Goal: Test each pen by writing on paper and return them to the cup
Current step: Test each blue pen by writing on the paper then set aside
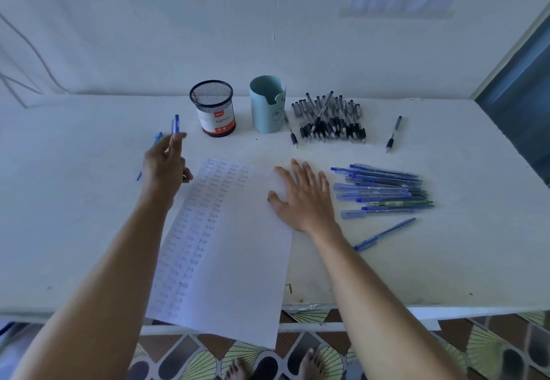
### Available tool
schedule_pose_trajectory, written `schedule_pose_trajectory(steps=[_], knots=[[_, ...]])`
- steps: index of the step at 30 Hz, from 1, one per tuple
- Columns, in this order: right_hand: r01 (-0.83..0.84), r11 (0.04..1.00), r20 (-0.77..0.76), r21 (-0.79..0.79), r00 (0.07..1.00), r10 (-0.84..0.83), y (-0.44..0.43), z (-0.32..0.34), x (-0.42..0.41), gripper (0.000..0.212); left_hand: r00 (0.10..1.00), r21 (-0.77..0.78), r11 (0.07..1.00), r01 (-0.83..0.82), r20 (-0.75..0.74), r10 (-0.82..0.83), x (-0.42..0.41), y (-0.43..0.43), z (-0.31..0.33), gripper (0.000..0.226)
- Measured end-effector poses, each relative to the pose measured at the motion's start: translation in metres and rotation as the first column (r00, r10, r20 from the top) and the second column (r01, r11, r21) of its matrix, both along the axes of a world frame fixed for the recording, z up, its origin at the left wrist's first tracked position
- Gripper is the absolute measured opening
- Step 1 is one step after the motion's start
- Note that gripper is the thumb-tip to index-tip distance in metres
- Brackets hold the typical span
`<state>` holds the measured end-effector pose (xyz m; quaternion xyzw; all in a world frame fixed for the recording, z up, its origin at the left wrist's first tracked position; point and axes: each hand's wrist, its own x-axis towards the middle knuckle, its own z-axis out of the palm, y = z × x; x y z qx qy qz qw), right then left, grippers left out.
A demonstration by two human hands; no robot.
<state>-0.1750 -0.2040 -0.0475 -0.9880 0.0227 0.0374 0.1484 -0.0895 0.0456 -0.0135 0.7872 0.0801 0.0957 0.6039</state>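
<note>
On the table (74, 230), the mesh cup (212, 111) and the notched cup (267, 105) are set behind the paper (238, 245). A pen heap (330, 119) is piled behind and right of the paper; a pen row (384, 192) is laid directly right of it.

The left hand (165, 162) hides the lower part of the upright blue pen (176, 121) and the middle of a slanted blue pen (158, 138), so whether its grip takes both cannot be told. The writing on the paper (238, 245) blurs toward its near end. The black pens (330, 119) lie too crowded to count.
</note>
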Motion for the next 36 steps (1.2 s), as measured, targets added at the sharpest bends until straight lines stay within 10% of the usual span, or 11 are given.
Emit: schedule_pose_trajectory(steps=[6,21,27,36], knots=[[0.031,0.999,0.029,0.02,0.999,-0.032,0.003,0.001,0.002,0.063,0.968,0.516,0.847,-0.127,-0.121,0.218,0.022,0.028,0.008,0.044],[0.033,0.999,0.071,-0.006,0.997,-0.033,0.004,-0.001,0.001,0.062,0.907,0.787,0.615,-0.043,-0.227,0.354,0.03,0.037,-0.014,0.05],[0.035,0.999,0.044,-0.015,0.998,-0.034,0.005,0.001,0.001,0.062,0.998,0.808,0.589,0.007,0.035,-0.06,-0.007,-0.021,-0.007,0.04],[0.014,0.993,-0.014,0.117,1.0,-0.013,-0.005,0.006,0.006,0.054,0.911,0.845,0.384,0.371,-0.252,-0.326,-0.049,-0.08,-0.033,0.059]])
